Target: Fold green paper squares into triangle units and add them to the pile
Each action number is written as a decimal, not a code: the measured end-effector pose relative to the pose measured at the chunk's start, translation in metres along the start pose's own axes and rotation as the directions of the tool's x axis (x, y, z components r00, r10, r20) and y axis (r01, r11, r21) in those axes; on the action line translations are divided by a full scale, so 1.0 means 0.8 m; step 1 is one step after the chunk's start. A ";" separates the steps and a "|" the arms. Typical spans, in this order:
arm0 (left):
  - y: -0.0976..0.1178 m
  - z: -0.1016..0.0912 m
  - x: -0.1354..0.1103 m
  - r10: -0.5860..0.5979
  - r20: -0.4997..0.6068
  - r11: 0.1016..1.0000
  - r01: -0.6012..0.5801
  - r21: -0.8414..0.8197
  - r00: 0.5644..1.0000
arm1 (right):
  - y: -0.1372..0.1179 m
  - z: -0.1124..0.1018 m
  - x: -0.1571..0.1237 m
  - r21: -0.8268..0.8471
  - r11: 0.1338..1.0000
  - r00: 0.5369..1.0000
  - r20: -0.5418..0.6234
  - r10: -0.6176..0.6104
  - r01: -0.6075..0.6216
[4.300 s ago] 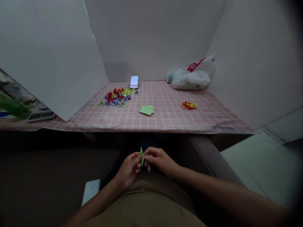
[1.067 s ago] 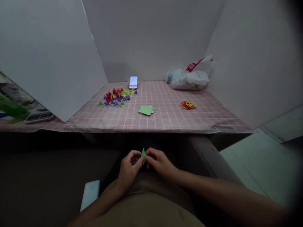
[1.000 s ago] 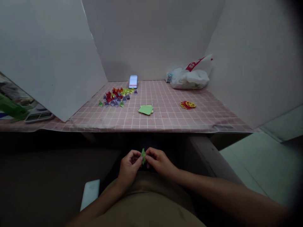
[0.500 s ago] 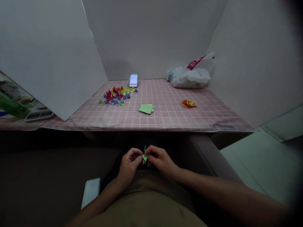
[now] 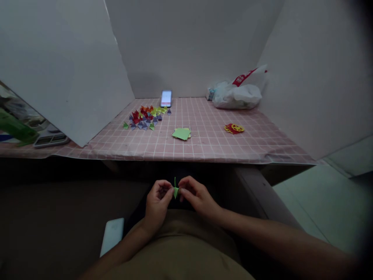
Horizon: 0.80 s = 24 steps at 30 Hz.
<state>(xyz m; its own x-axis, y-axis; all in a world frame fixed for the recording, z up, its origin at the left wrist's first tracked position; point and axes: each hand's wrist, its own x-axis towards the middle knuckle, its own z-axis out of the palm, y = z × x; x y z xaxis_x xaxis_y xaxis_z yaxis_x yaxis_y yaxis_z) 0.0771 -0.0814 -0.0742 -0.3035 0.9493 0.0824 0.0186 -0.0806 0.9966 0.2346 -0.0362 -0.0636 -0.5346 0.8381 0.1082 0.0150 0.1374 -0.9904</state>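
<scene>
Over my lap, in front of the table edge, a small green folded paper crane (image 5: 176, 192) is pinched between both hands. My left hand (image 5: 157, 198) grips its left side with thumb and forefinger. On the other side my right hand (image 5: 198, 196) pinches it with thumb and fingertips. A thin green point sticks up from the crane, and its lower tip points down. On the table, a stack of square paper sheets (image 5: 182, 134) lies with a green one on top. Several folded paper cranes (image 5: 145, 118) in red, orange, yellow, purple and green stand in a cluster at the left.
A lit phone (image 5: 166, 98) leans at the back of the checked tablecloth (image 5: 204, 149). Red and yellow cut-outs (image 5: 234, 128) lie at the right, before a white plastic bag (image 5: 237, 95). White panels enclose the table. A white slab-like device (image 5: 112, 236) rests beside my left forearm.
The crane has turned slightly and shifted a little to the left, showing less of its lower points. Both hands keep hold of it. The whole view has shifted slightly.
</scene>
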 end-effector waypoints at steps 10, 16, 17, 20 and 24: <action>-0.010 -0.006 -0.006 0.196 0.065 0.955 -0.206 0.212 0.978 | 0.001 0.003 0.002 0.044 0.992 0.993 0.006 0.121 -0.121; -0.012 -0.008 -0.008 0.257 0.100 0.926 -0.275 0.258 0.961 | 0.006 0.003 0.002 -0.015 0.997 0.997 0.000 0.081 -0.081; -0.013 -0.008 -0.007 0.258 0.101 0.926 -0.276 0.259 0.961 | 0.007 0.003 0.001 -0.033 0.997 0.997 -0.004 0.073 -0.073; -0.015 -0.007 -0.004 0.216 0.083 0.944 -0.229 0.235 0.973 | 0.008 0.004 0.001 -0.104 0.993 0.998 -0.029 0.052 -0.055; -0.011 -0.005 0.001 0.125 0.124 0.961 -0.152 0.233 0.984 | 0.008 0.004 0.003 -0.130 0.991 0.998 -0.057 0.030 -0.037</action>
<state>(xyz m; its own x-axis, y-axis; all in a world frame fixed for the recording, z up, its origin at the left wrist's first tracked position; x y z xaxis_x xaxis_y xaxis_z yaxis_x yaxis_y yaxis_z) 0.0731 -0.0808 -0.0831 -0.1780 0.9620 0.2070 0.2857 -0.1507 0.9464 0.2310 -0.0351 -0.0696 -0.4853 0.8704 0.0830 0.1447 0.1735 -0.9741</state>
